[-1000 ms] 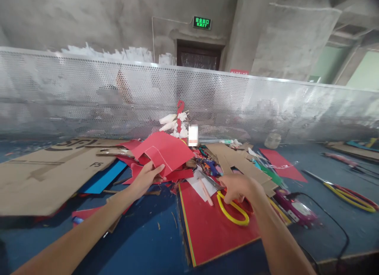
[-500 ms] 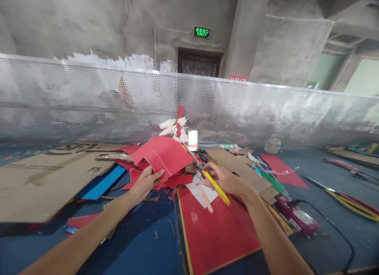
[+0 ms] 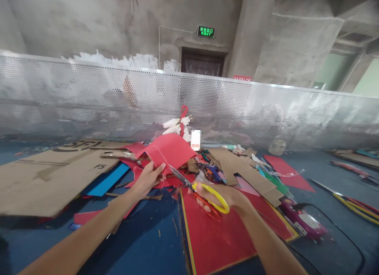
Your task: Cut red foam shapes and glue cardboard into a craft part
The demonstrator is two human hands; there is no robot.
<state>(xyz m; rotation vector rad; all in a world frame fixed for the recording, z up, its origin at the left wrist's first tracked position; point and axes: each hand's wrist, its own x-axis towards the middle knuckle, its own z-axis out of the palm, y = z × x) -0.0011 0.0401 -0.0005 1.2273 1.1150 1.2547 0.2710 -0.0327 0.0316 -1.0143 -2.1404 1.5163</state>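
My left hand (image 3: pixel 149 175) pinches the lower edge of a curved red paper sheet (image 3: pixel 171 150), thumb on top. A thin pale line runs across the sheet near that thumb. Scissors (image 3: pixel 185 180) with one yellow and one red handle are in my right hand (image 3: pixel 204 194), its fingers through the loops. Their blade tips reach the sheet's lower edge beside my left thumb; I cannot tell whether the paper lies between them. Below my right hand lies a red board (image 3: pixel 219 235).
Brown cardboard (image 3: pixel 59 176) and a blue sheet (image 3: pixel 108 180) lie left. On the right are cardboard strips (image 3: pixel 245 168), a purple device (image 3: pixel 302 221) with a black cable, and another pair of scissors (image 3: pixel 349 202). A perforated metal screen (image 3: pixel 142 97) stands behind, with white flowers (image 3: pixel 173 127) before it.
The scissors have swung down and left, bringing their tips to the red sheet, and their red handle now shows. The white paper and pink stick near my right hand are out of sight.
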